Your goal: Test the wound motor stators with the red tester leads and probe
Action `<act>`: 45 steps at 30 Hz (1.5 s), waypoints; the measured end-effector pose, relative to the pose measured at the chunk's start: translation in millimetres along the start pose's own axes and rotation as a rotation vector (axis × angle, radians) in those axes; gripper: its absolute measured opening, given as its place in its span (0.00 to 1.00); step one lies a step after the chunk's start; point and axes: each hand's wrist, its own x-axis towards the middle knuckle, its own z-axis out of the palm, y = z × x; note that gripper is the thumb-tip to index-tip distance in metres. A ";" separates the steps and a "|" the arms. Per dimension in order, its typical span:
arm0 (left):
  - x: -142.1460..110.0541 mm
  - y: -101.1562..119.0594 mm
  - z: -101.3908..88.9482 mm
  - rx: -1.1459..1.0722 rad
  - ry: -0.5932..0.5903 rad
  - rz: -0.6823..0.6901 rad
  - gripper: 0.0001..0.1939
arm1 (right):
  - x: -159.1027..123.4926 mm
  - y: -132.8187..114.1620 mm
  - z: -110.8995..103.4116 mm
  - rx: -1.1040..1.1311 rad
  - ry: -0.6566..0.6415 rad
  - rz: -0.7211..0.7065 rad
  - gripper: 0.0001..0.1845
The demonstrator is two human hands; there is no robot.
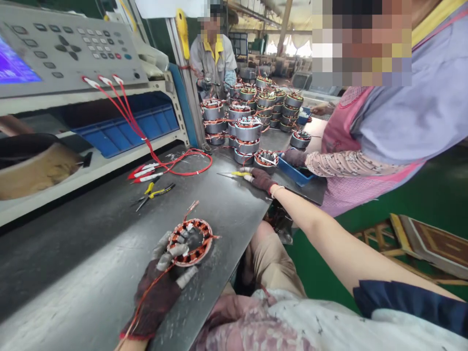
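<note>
My left hand (161, 282), in a dark glove with pale tape on the fingers, grips a motor stator (205, 251) wound with copper wire. The ring rests at the table's near side, and some fingers reach into its opening. Loose copper leads stick out at its top and right, and one runs back over the glove. Farther off, my right hand (262, 180) is closed on a thin pointed tool (239, 173) with a yellow handle; its exact kind is unclear. The tool's tip points left, low over the tabletop. A wound stator (266, 158) lies just beyond this hand.
Yellow-and-black pliers (155, 191) lie beside red test leads (183, 170) from a tester (73, 48) on a shelf. Stacked stators (248, 132) fill the table's far part. A co-worker's gloved hand (295, 157) is at a blue tray (298, 173), right; another person (214, 53) stands behind.
</note>
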 end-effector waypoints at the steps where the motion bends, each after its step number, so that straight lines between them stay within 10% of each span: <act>1: 7.9 1.0 1.6 -0.015 -0.001 -0.016 0.17 | 6.0 1.9 -0.3 -0.007 0.001 0.011 0.24; 12: 77.2 5.1 19.7 -0.009 -0.084 -0.232 0.29 | 9.1 7.0 0.4 -0.122 -0.023 0.046 0.27; 37: 77.5 7.6 21.4 0.103 0.009 -0.160 0.19 | 7.9 7.6 9.9 -0.215 -0.091 -0.148 0.15; 45: 83.6 9.5 23.4 0.029 -0.016 -0.238 0.39 | 15.8 3.4 6.8 -0.251 -0.127 -0.070 0.15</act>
